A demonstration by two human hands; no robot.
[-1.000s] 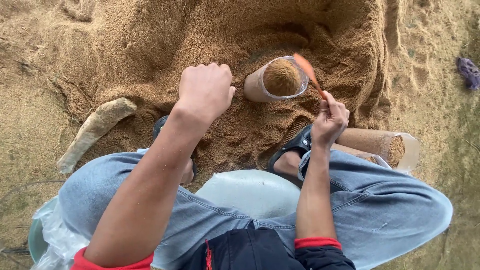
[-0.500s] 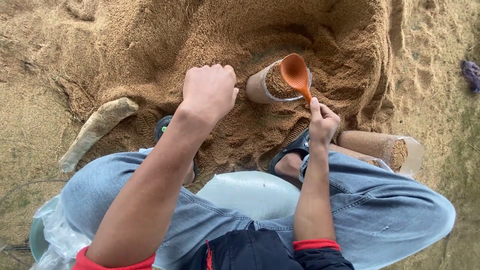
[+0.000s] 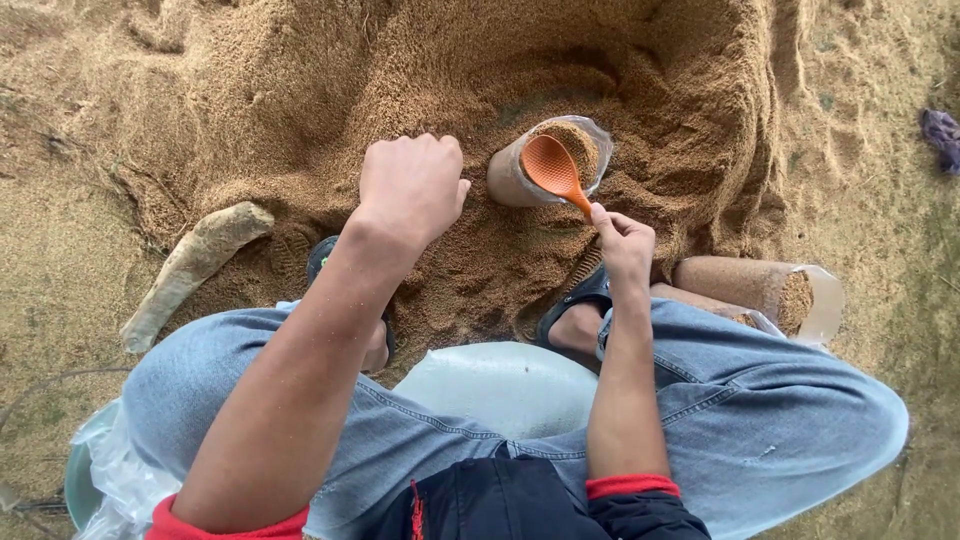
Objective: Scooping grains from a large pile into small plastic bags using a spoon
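Right hand (image 3: pixel 625 240) presses one orange scoop (image 3: pixel 552 166) into one bag (image 3: pixel 512 178).

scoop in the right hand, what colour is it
Orange; the scoop shows clearly in the head view, over the filled bag.

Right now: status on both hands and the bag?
Left hand fisted, holding nothing visible, hovering beside the bag. Right hand in a grip on the orange scoop, bowl at the filled bag's mouth. Second filled bag lying by right knee, clear.
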